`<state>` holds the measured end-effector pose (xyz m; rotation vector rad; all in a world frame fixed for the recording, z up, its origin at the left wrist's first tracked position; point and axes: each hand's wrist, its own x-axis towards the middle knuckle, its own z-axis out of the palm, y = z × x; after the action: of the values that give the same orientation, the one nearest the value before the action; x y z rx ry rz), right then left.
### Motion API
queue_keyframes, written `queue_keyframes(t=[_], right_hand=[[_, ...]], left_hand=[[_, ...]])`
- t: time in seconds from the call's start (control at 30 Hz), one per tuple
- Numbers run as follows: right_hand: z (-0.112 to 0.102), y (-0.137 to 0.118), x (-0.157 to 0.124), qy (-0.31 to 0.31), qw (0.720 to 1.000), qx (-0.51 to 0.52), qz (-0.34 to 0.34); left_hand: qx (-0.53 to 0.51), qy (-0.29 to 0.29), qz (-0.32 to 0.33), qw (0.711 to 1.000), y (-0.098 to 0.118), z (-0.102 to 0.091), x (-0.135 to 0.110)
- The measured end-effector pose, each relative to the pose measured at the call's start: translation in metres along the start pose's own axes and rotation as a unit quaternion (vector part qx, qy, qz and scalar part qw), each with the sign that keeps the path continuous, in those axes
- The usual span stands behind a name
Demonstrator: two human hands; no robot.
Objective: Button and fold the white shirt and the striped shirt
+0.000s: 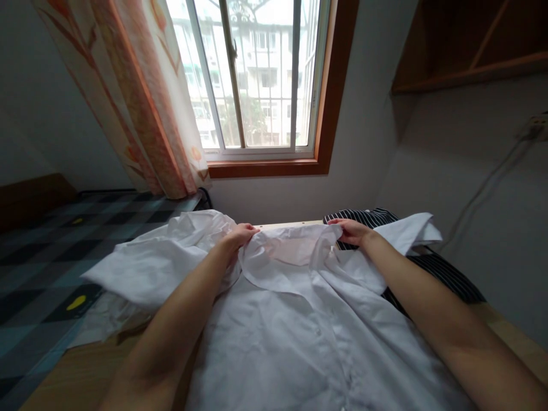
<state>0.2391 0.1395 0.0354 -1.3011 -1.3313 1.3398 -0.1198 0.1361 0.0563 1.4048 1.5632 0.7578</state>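
A white button-up shirt [274, 331] lies spread out in front of me, its collar end away from me and its buttons running down the right of the middle. My left hand [242, 234] pinches the left side of the collar. At the collar's right side, my right hand [351, 231] grips the fabric between thumb and fingers. The collar is stretched between both hands. One sleeve [158, 262] is bunched out to the left, and a white flap of cloth [411, 231] sticks out past my right wrist.
A black striped cloth [445, 277] lies under the shirt on the right. To the left is a bed with a checked cover [38, 274]. Wooden tabletop [81, 371] shows at the lower left. Beyond are a window [265, 85], a flowered curtain [141, 103] and a wall shelf [471, 74].
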Motion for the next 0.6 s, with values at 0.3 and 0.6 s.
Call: queue_keyframes(t=[0.3,0.6], right_hand=[[-0.015,-0.003,-0.010,0.022,0.996,-0.066,0.048],[-0.028,-0.008,-0.033,-0.147,0.946,-0.281,-0.066]], left_hand=[[0.226,-0.064,0.112,0.966,0.022,-0.032,-0.018],[0.447,0.039,0.205,0.870,0.007,-0.032,-0.026]])
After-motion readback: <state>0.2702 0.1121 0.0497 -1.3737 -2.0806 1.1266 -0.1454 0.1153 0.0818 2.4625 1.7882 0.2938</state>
